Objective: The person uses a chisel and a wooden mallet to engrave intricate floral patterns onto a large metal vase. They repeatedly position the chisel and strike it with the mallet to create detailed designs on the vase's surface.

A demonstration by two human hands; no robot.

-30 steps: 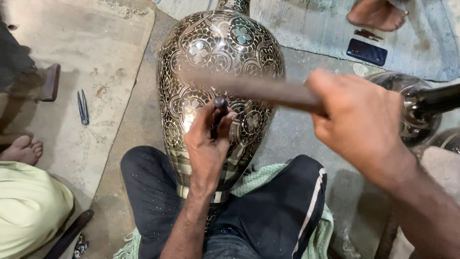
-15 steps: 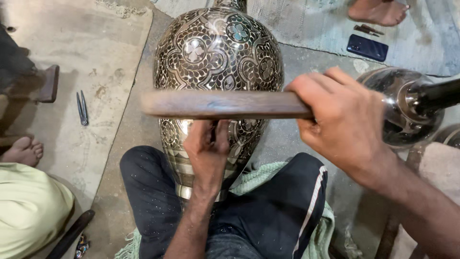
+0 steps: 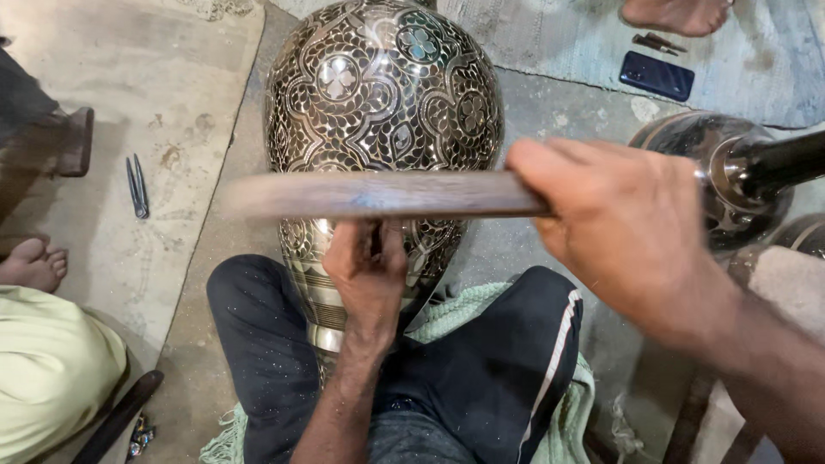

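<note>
Currently: right hand (image 3: 632, 245) was clamped on a blurred brown wooden stick (image 3: 378, 195) held level across the large engraved black-and-silver metal vase (image 3: 382, 112) lying on the floor between the knees. Left hand (image 3: 369, 275) fingers pinched a small dark tool against the vase.

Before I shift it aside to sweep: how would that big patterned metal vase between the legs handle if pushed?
The vase probably rolls easily: it lies on its rounded belly, steadied only by the legs and the left hand. It looks heavy for its size, being large and metal. Its polished, engraved surface may be slippery.
</note>
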